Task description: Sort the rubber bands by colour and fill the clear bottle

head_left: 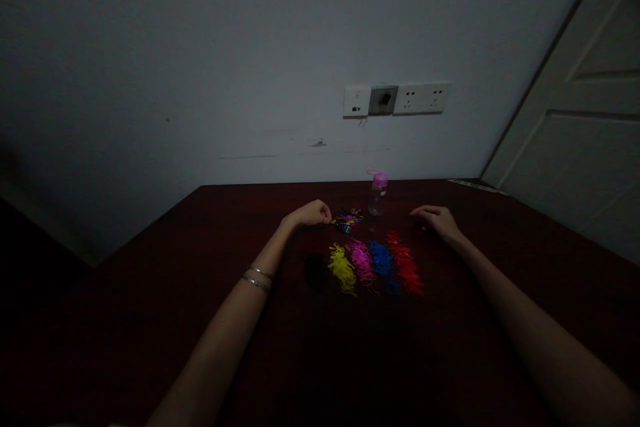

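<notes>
My left hand (315, 213) rests on the table with its fingers curled in, just left of a small mixed pile of colored bands (347, 219). Whether anything is inside those fingers is hidden. On the other side, my right hand (437, 219) lies low over the table, index finger stretched leftward and the others loosely bent, with nothing visible in it. Between and in front of the hands, thin bands lie sorted by color: black (316, 271), yellow (343, 269), pink (362, 261), blue (382, 259) and red (405, 264).
A clear bottle with a pink cap (380, 180) stands behind the piles. The dark red table (165, 267) meets a pale wall (250, 67) with a row of sockets (419, 99). A white door (590, 100) is at the right. The light is dim.
</notes>
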Available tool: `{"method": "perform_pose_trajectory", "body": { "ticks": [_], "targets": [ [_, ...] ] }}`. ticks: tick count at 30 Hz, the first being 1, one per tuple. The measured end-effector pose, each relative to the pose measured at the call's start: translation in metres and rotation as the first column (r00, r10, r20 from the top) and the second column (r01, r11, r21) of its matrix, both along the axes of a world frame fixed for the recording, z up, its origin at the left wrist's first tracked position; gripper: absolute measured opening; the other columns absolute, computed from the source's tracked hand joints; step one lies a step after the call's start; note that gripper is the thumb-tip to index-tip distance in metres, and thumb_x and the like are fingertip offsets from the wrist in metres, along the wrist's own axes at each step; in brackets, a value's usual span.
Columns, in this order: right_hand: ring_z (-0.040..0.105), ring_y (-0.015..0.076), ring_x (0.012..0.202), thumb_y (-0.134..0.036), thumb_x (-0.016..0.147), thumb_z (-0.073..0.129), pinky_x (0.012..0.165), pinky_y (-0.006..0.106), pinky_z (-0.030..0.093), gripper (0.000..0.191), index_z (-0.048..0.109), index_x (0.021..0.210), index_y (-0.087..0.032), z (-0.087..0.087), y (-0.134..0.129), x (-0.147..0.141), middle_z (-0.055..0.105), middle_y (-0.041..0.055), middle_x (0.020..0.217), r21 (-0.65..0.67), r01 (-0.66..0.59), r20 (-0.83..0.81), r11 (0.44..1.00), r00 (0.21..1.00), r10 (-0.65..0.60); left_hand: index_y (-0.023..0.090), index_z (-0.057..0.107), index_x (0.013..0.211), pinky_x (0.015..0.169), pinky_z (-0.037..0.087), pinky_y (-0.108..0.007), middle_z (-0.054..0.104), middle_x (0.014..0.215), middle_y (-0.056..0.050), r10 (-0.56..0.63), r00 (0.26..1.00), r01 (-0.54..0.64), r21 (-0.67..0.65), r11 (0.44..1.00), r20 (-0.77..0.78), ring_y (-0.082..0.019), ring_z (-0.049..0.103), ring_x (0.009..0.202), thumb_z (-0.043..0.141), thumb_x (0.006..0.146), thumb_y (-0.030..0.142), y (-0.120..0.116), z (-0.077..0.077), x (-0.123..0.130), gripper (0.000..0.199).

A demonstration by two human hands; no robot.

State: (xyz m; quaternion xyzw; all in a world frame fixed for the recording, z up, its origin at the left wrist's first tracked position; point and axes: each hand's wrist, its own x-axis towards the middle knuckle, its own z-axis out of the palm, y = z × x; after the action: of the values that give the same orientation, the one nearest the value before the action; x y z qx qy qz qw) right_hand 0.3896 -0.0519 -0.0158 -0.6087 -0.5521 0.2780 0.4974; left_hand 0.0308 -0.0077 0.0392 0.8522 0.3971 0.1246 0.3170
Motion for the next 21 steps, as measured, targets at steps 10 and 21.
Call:
{"method": "perform_pose_trajectory", "body": {
  "ticks": [10,21],
  "targets": [
    [0.052,0.0135,0.058,-0.027,0.06,0.054,0.043,0.021,0.041,0.021,0.068,0.069,-0.014,0.001,-0.001,-0.001,0.063,0.0055,0.068,-0.007,-0.011,0.014,1.0,1.0,0.011,0.01,0.057,0.07,0.047,0.03,-0.018,0.049,0.053,0.002,-0.022,0.997,0.016,-0.084,0.996,-0.073,-0.006,0.041,0.047,0.045,0.065,0.014,-0.006,0.018,-0.008,0.013],
    [0.052,0.0133,0.054,-0.026,0.058,0.054,0.043,0.022,0.041,0.02,0.068,0.066,-0.014,0.004,-0.003,-0.004,0.061,0.0047,0.061,0.002,-0.031,0.008,1.0,0.999,0.031,0.013,0.047,0.072,0.039,0.025,-0.017,0.044,0.046,0.005,0.026,0.997,-0.01,-0.232,0.973,0.067,-0.005,0.035,0.036,0.043,0.076,0.02,-0.004,0.005,-0.003,0.009]
  ]
}}
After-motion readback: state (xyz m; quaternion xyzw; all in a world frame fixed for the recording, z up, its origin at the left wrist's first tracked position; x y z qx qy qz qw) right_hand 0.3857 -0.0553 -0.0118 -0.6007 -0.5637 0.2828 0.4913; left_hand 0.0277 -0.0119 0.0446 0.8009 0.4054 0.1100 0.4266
